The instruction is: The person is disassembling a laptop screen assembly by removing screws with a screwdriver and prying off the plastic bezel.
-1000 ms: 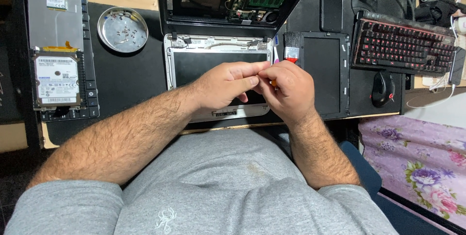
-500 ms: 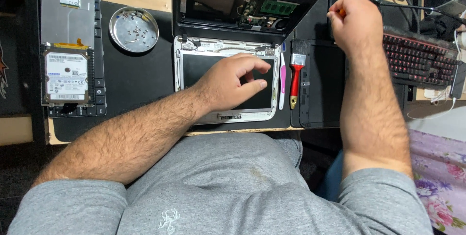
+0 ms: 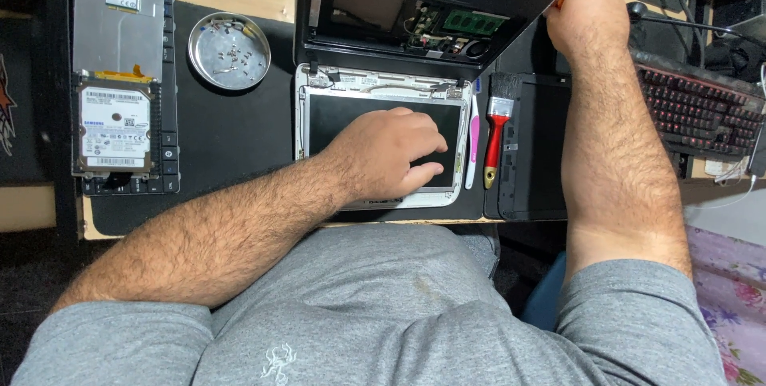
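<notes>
Left hand [image 3: 388,153]: flat, fingers spread, pressing on the dark screen panel [image 3: 343,123] in its white frame, near centre of the black mat [image 3: 231,139].
Right hand [image 3: 589,15]: far right, at the corner of the opened laptop base [image 3: 423,3]; fingers curled around something small and orange, grip otherwise hidden.
Red-handled brush [image 3: 496,129]: just right of the panel, beside a pink tool [image 3: 474,135].
Round metal dish [image 3: 229,51] with screws: far left of the panel.
Hard drive [image 3: 113,127]: left, lying on a removed keyboard [image 3: 120,35].
Red-lit keyboard [image 3: 702,111]: right.
</notes>
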